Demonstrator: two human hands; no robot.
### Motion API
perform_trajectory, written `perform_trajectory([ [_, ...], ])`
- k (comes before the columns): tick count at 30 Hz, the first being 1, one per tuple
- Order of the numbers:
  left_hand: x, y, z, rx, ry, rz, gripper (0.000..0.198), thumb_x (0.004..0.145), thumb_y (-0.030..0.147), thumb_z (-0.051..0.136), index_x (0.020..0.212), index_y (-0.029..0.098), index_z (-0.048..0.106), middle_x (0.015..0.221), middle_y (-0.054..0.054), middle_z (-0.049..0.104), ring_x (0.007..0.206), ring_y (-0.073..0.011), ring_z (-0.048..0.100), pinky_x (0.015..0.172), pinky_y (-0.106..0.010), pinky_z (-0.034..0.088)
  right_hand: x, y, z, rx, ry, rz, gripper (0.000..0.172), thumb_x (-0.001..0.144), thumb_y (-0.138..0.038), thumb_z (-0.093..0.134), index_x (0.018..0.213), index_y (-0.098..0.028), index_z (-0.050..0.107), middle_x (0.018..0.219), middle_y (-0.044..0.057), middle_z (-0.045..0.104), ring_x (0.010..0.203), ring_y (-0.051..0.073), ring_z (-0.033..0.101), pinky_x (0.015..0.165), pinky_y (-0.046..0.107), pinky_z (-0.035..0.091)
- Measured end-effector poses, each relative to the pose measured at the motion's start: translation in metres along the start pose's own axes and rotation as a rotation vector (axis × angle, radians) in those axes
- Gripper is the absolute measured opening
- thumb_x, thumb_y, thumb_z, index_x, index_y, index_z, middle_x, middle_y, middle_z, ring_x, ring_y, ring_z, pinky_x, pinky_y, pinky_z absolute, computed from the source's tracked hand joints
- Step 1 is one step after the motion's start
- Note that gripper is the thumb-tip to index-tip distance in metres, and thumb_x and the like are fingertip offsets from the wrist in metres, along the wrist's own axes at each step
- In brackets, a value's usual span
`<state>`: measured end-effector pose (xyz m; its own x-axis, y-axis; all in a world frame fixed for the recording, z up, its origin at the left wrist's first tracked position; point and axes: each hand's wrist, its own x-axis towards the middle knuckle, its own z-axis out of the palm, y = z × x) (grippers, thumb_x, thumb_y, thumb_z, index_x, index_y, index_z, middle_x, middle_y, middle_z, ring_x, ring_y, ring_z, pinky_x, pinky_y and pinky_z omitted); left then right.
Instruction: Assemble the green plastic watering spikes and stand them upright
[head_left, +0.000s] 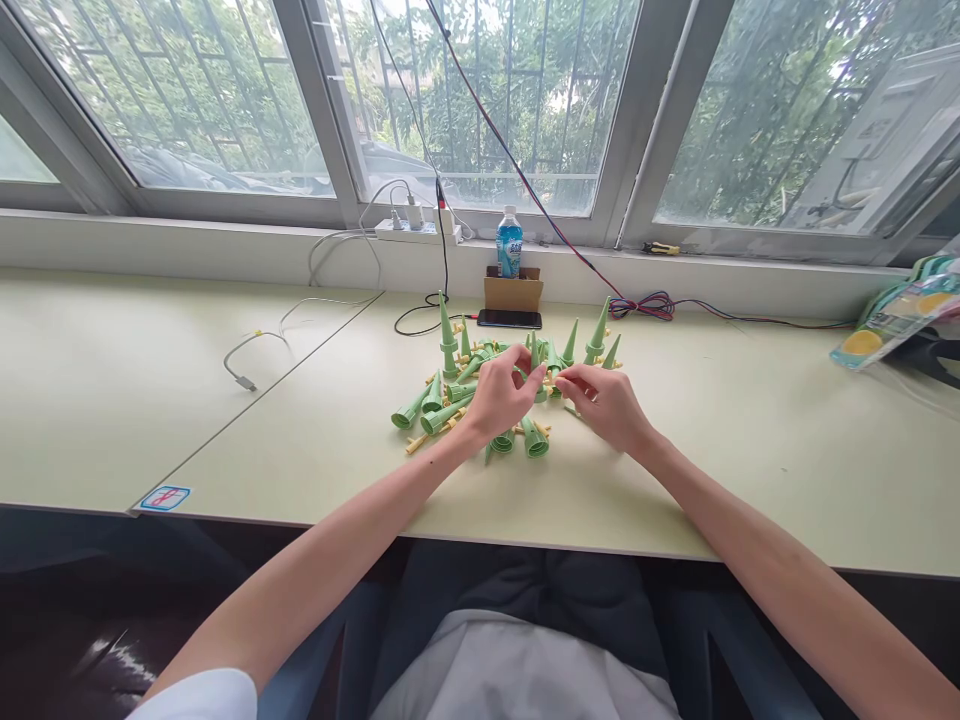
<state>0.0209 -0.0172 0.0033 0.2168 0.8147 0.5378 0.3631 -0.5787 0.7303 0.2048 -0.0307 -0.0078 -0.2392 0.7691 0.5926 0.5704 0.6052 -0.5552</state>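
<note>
Over a pile of green plastic watering spikes and small yellow valve pieces, my two hands meet nearly fingertip to fingertip. My left hand (504, 395) is closed, its thumb and fingers pinching a green spike (539, 388) that they partly cover. Close beside it, my right hand (609, 405) is closed in a pinch at a small yellow valve piece (553, 379), mostly hidden by the fingers. Several cones lie on their sides, such as the open-ended spike (535, 438) in front. Others stand point up, like the stacked spikes (448, 345) at the left and the spike (598, 335) at the right.
Behind the pile are a dark phone (509, 319), a cardboard box (513, 292) and a blue-labelled bottle (509, 244). A power strip (416, 232) sits on the sill. Cables (645, 305) run across the back; a white cable (244, 382) lies left. A plastic bag (900, 315) is far right.
</note>
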Motion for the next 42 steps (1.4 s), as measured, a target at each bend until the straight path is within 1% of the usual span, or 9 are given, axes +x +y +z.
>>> perform_trajectory([
  [6,-0.0003,-0.0004,0.0003,0.000,-0.009,0.010,0.023,0.090,0.038,0.056,0.081,0.019,0.049,0.080,-0.001,0.060,0.051,-0.0075,0.050,0.049,-0.024,0.041,-0.0007,-0.0007,0.0003,-0.014,-0.006,0.015,0.037,0.095,-0.047,0.049,0.081,-0.017,0.066,0.067,0.003,0.065,0.057,0.013,0.053,0.059,0.025,0.043],
  [11,-0.0003,-0.0007,0.0008,-0.004,-0.022,0.019,0.021,0.089,0.037,0.057,0.082,0.019,0.048,0.081,-0.001,0.060,0.052,-0.0076,0.051,0.049,-0.023,0.041,-0.0011,0.0007,0.0011,-0.054,-0.007,0.031,0.049,0.096,-0.053,0.044,0.065,-0.017,0.057,0.054,-0.001,0.053,0.049,0.010,0.043,0.053,0.026,0.036],
  [14,-0.0003,-0.0010,0.0015,-0.008,-0.025,0.030,0.019,0.089,0.035,0.058,0.083,0.019,0.049,0.080,-0.001,0.060,0.052,-0.0075,0.050,0.048,-0.023,0.040,-0.0017,0.0015,0.0010,-0.059,-0.009,0.043,0.053,0.096,-0.055,0.042,0.060,-0.018,0.052,0.051,-0.001,0.049,0.048,0.010,0.040,0.052,0.026,0.032],
  [17,-0.0005,-0.0013,0.0020,-0.007,-0.029,0.038,0.019,0.089,0.034,0.058,0.083,0.019,0.048,0.080,0.000,0.060,0.052,-0.0071,0.049,0.048,-0.023,0.040,-0.0021,0.0025,0.0013,-0.060,-0.012,0.050,0.053,0.096,-0.056,0.041,0.061,-0.018,0.053,0.048,-0.002,0.045,0.047,0.010,0.037,0.051,0.026,0.030],
  [22,-0.0005,-0.0017,0.0017,0.007,-0.039,0.036,0.018,0.088,0.033,0.058,0.083,0.018,0.049,0.079,0.000,0.060,0.049,-0.0061,0.046,0.047,-0.023,0.039,-0.0016,0.0025,0.0019,-0.058,-0.039,0.065,0.052,0.097,-0.054,0.041,0.062,-0.017,0.053,0.050,-0.002,0.044,0.048,0.010,0.036,0.051,0.026,0.029],
  [28,-0.0004,-0.0015,0.0017,0.006,-0.033,0.046,0.018,0.089,0.033,0.058,0.082,0.019,0.048,0.079,0.001,0.059,0.050,-0.0063,0.046,0.048,-0.023,0.039,-0.0025,-0.0001,0.0010,-0.046,-0.065,0.039,0.047,0.094,-0.050,0.049,0.059,-0.019,0.044,0.052,-0.004,0.038,0.051,0.009,0.028,0.051,0.026,0.027],
  [32,-0.0006,-0.0010,0.0019,0.012,-0.034,0.047,0.018,0.088,0.033,0.057,0.082,0.019,0.049,0.080,0.001,0.059,0.050,-0.0060,0.045,0.049,-0.023,0.040,-0.0024,-0.0005,0.0003,-0.035,-0.082,0.036,0.045,0.093,-0.048,0.052,0.060,-0.019,0.041,0.053,-0.005,0.037,0.052,0.009,0.026,0.051,0.026,0.026],
  [38,-0.0009,-0.0013,0.0019,0.018,-0.042,0.056,0.018,0.089,0.033,0.057,0.082,0.019,0.049,0.079,0.001,0.060,0.052,-0.0070,0.047,0.049,-0.024,0.039,-0.0020,-0.0007,0.0013,-0.052,-0.079,0.039,0.050,0.094,-0.049,0.049,0.057,-0.020,0.033,0.052,-0.006,0.027,0.053,0.010,0.020,0.051,0.026,0.023],
  [42,-0.0012,-0.0017,0.0018,0.020,-0.045,0.059,0.017,0.088,0.032,0.057,0.082,0.019,0.049,0.079,0.001,0.060,0.052,-0.0070,0.047,0.049,-0.024,0.039,-0.0030,0.0009,0.0015,-0.066,-0.089,0.055,0.051,0.095,-0.051,0.046,0.055,-0.019,0.038,0.051,-0.005,0.030,0.052,0.009,0.023,0.051,0.026,0.023],
])
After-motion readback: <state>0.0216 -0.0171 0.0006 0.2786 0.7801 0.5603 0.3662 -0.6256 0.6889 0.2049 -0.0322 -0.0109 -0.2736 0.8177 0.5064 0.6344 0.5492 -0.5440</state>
